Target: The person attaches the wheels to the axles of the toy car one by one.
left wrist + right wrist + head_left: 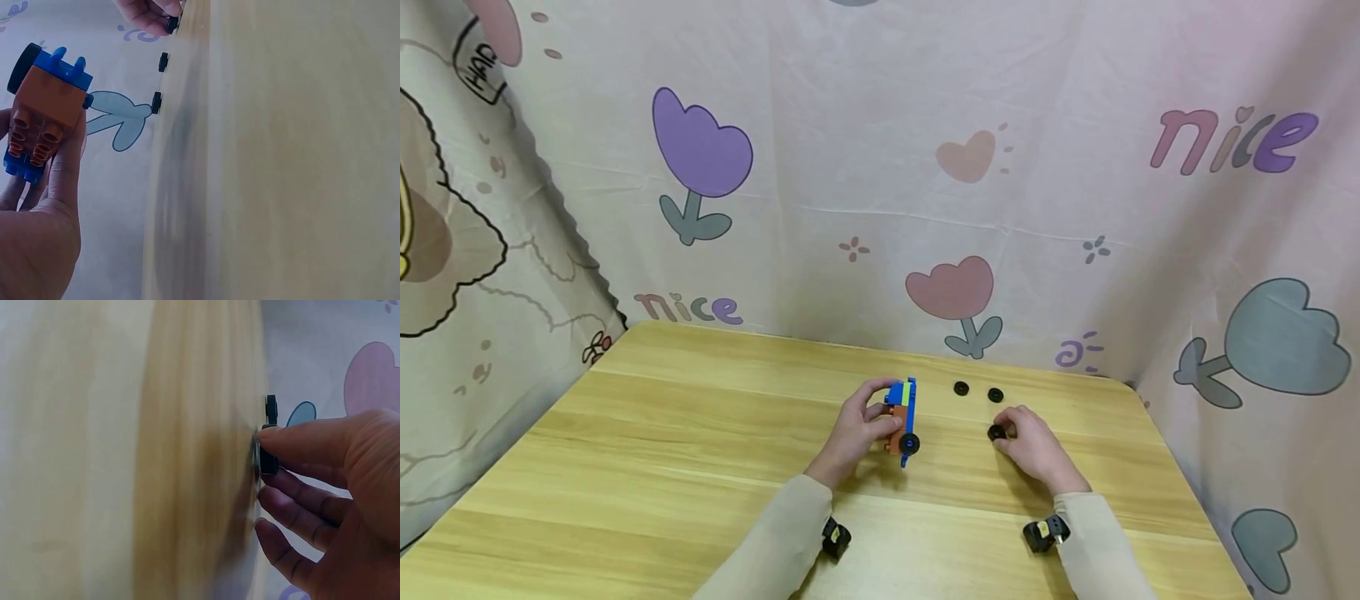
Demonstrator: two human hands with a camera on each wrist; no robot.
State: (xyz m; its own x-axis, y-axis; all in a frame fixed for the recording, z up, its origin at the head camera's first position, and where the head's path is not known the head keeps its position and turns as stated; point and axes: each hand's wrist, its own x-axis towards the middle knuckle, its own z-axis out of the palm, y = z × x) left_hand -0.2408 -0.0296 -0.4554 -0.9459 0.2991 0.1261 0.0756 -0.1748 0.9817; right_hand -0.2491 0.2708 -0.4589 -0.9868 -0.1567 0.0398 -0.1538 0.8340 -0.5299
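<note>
My left hand grips a toy car built of orange, blue and yellow-green bricks, held up off the table. One black wheel sits on its side near the lower end. In the left wrist view, orange studs and blue parts of the toy car face the camera. My right hand has thumb and fingers around a loose black wheel at the tabletop. The right wrist view shows the thumb against this wheel, partly covering it.
Two more black wheels, one to the left and one to the right, lie flat toward the back of the wooden table. A printed curtain hangs behind the table and along its sides.
</note>
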